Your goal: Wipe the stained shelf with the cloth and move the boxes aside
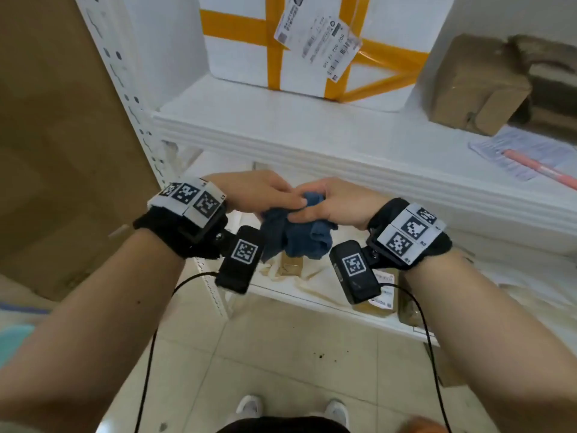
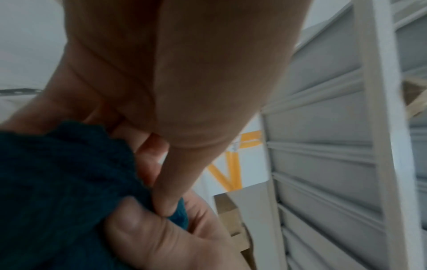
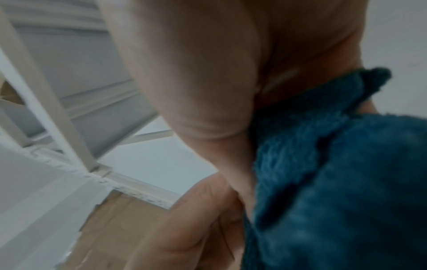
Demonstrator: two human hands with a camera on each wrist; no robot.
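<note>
A bunched dark blue cloth (image 1: 296, 235) hangs between both hands in front of the white metal shelf (image 1: 312, 129). My left hand (image 1: 265, 192) pinches its top left part; in the left wrist view the cloth (image 2: 57, 182) sits under the fingers (image 2: 171, 191). My right hand (image 1: 331, 204) grips the top right part, and the cloth (image 3: 335, 164) fills the right wrist view. A white foam box with orange tape (image 1: 312, 45) stands at the back of the upper shelf. A brown cardboard box (image 1: 477, 85) stands to its right.
A flat paper packet with a pink strip (image 1: 524, 154) lies on the upper shelf at the right. The lower shelf (image 1: 312, 292) holds small brown parcels (image 1: 292, 264) and stained paper. A large brown board (image 1: 62, 135) stands left of the shelf post. Beige floor tiles lie below.
</note>
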